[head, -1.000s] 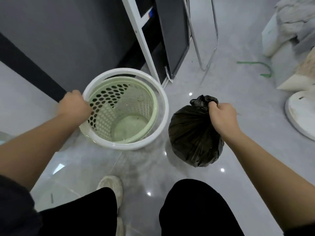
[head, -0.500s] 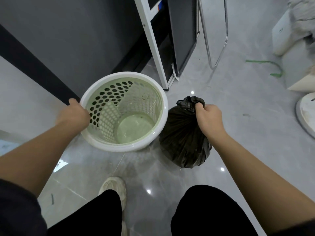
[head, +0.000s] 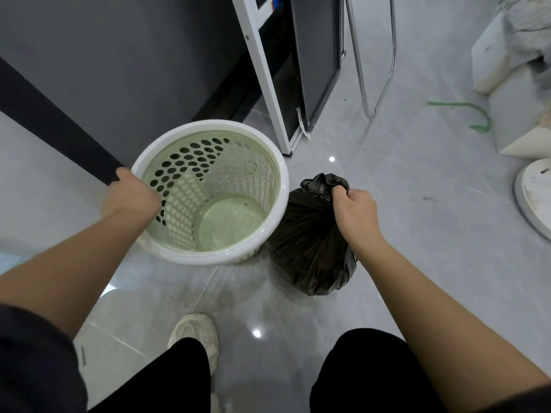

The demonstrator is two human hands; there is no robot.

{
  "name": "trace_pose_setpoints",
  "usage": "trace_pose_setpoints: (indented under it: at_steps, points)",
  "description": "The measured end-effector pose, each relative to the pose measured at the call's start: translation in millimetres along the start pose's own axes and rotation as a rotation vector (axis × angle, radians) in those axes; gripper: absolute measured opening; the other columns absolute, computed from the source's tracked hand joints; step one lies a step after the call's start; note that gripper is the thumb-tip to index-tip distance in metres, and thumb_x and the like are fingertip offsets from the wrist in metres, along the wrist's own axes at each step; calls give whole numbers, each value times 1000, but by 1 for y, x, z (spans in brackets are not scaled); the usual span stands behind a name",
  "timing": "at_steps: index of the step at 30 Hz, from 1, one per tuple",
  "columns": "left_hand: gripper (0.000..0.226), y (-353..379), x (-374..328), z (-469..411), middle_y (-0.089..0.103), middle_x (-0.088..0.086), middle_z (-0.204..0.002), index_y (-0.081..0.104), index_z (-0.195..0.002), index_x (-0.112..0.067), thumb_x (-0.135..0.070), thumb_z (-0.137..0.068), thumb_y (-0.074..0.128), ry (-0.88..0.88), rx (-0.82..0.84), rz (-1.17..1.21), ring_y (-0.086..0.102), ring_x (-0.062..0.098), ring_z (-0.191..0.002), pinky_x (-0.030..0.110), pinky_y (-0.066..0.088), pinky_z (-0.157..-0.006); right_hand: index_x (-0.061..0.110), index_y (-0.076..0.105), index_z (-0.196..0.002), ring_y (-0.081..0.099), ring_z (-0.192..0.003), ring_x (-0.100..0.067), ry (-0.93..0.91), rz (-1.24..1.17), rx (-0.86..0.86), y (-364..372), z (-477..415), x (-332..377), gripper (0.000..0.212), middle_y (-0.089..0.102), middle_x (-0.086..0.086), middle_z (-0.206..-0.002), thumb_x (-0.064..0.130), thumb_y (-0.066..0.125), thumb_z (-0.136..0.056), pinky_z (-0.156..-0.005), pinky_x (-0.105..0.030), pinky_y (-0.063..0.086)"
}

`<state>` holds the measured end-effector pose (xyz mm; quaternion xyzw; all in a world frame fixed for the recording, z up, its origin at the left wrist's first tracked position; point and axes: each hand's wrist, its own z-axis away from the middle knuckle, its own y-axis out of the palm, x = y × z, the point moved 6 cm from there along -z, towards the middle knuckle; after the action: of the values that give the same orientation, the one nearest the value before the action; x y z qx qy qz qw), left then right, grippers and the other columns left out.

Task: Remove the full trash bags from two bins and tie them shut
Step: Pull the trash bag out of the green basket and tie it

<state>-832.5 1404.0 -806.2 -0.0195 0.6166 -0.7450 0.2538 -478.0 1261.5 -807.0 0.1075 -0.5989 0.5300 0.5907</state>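
A pale green perforated bin (head: 268,234) with a white rim stands on the grey tiled floor, with no bag inside. My left hand (head: 128,198) grips its rim on the left side, fingers curled over the edge. Just right of the bin hangs a full black trash bag (head: 310,251), its neck bunched together. My right hand (head: 356,211) grips that bunched neck from above and holds the bag up, its bottom close to the floor.
A dark grey cabinet (head: 119,70) stands behind the bin, with a white frame (head: 262,73) and a dark panel (head: 316,55) beside it. A chrome chair leg (head: 372,84), a green strip (head: 465,110), white boxes (head: 492,61) and a white disc (head: 536,201) lie to the right. My shoe (head: 193,332) is below.
The bin and the bag have drawn closer together, the bag now touching the bin's right side. Both hands keep their holds.
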Motion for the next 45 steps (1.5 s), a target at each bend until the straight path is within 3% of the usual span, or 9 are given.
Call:
trace_pose_setpoints:
  at_steps: [13, 16, 18, 21, 24, 27, 38, 42, 45]
  points:
    - [59, 11, -4, -8, 35, 22, -136, 27, -136, -5, -12, -85, 55, -24, -93, -99, 46, 42, -116, 52, 43, -84, 19, 22, -51, 25, -49, -15, 2, 25, 12, 18, 1, -8, 40, 25, 3, -51, 23, 43, -85, -53, -32, 23]
    - [68, 6, -43, 8, 33, 21, -143, 23, -141, -10, -26, -83, 54, 367, -216, -177, 34, 39, -128, 55, 35, -100, 20, 21, -51, 24, -50, -16, 18, 22, -11, 13, 1, -9, 39, 25, 4, -51, 23, 42, -84, -54, -33, 22]
    - [65, 19, -85, 42, 32, 14, -148, 24, -145, -15, -36, -88, 50, 735, -99, -150, 29, 33, -137, 55, 28, -110, 20, 20, -52, 23, -50, -15, 26, 8, -34, 8, 1, -10, 38, 24, 4, -52, 23, 42, -84, -53, -32, 22]
    - [69, 45, -134, 100, 6, -2, -160, 10, -150, -29, -53, -92, 38, 1058, 123, -174, 3, 20, -147, 53, 8, -118, 18, 20, -55, 21, -50, -15, 18, -28, -77, -3, 0, -10, 37, 23, 2, -53, 20, 42, -85, -51, -30, 19]
    - [75, 75, -156, 125, -11, -5, -160, 1, -152, -26, -60, -92, 30, 1201, 220, -328, -13, 15, -146, 54, -1, -117, 18, 20, -56, 21, -51, -15, 13, -30, -105, -13, 0, -12, 36, 22, 1, -54, 20, 42, -85, -52, -31, 19]
    - [73, 92, -153, 118, -16, -1, -159, -2, -152, -16, -51, -95, 27, 1208, 165, -493, -19, 13, -145, 53, 0, -118, 18, 20, -55, 21, -51, -15, -1, -8, -107, -20, -1, -14, 37, 22, 2, -54, 19, 42, -85, -51, -29, 19]
    - [70, 92, -147, 109, -11, 1, -160, -1, -152, -13, -39, -95, 30, 1234, 183, -389, -18, 13, -145, 48, 2, -120, 19, 22, -55, 22, -51, -15, -5, 22, -118, -30, -3, -16, 38, 23, 1, -54, 17, 43, -86, -50, -30, 18]
    - [69, 80, -141, 98, -11, 4, -160, 0, -151, -12, -41, -95, 29, 1253, 120, -506, -16, 15, -146, 48, -5, -119, 19, 22, -55, 22, -51, -14, 3, -16, -111, -32, -3, -17, 38, 23, 2, -54, 17, 43, -87, -49, -28, 19]
    - [63, 69, -147, 122, 25, 11, -155, 28, -146, -8, -33, -91, 45, 1400, -63, -428, 17, 24, -146, 45, 8, -119, 18, 32, -56, 31, -48, -14, 8, -33, -4, -31, -2, -21, 39, 32, 4, -51, 22, 46, -92, -51, -27, 26]
